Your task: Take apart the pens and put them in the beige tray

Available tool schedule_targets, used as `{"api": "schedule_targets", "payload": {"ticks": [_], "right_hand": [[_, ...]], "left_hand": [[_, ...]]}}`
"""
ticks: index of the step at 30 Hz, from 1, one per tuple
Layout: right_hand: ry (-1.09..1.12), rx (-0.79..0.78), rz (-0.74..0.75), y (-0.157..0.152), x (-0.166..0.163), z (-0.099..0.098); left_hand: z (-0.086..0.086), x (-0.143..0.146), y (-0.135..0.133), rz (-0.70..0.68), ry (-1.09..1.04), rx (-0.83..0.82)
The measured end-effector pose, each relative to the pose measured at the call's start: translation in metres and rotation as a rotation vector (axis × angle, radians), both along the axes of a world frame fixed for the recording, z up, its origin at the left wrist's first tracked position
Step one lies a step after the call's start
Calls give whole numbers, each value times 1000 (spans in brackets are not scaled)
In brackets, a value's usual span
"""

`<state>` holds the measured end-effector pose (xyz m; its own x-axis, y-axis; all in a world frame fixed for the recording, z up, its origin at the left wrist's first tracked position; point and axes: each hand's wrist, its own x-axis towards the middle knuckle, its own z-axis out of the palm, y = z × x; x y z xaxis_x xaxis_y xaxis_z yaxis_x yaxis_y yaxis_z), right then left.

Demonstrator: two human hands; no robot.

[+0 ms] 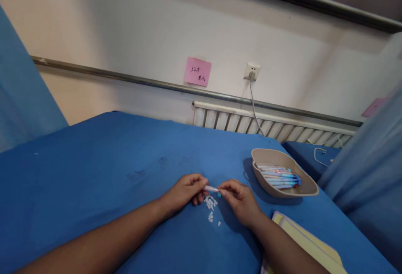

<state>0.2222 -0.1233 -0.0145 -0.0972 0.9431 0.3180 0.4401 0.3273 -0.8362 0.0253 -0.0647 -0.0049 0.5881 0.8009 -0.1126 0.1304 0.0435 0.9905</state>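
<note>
My left hand [189, 187] is closed around a slim whitish pen [211, 188], whose far end sticks out to the right. At that end the thumb and fingertips of my right hand [238, 197] are pinched together. A small teal piece [219, 195] shows just under the right fingertips; whether it is part of the pen I cannot tell. Below the hands, several small white plastic pieces [210, 203] lie loose on the blue cloth [141, 148].
Right of my hands stands a beige basin [259, 154] holding several pens [279, 177]. A yellow folded item [309, 240] lies by my right forearm. Behind the table are a radiator [238, 119], a metal rail [138, 76] and a plugged-in cord [253, 102]. Blue curtains [370, 173] hang at both sides.
</note>
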Motion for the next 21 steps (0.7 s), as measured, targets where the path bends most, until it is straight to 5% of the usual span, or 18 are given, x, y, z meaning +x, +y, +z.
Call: {"api": "schedule_targets", "payload": {"ticks": [5,11,16,21], "right_hand": [[-17,12,6,1,-1,0],[-11,9,13,1,-1,-1],[-1,18,7,1,-1,0],[29,0,5,2,-1,-2]], "left_hand": [[1,0,0,1,-105,117],[1,1,1,26,23,-9],[1,0,2,34,-80,119],[2,1,1,47,-64,1]]}}
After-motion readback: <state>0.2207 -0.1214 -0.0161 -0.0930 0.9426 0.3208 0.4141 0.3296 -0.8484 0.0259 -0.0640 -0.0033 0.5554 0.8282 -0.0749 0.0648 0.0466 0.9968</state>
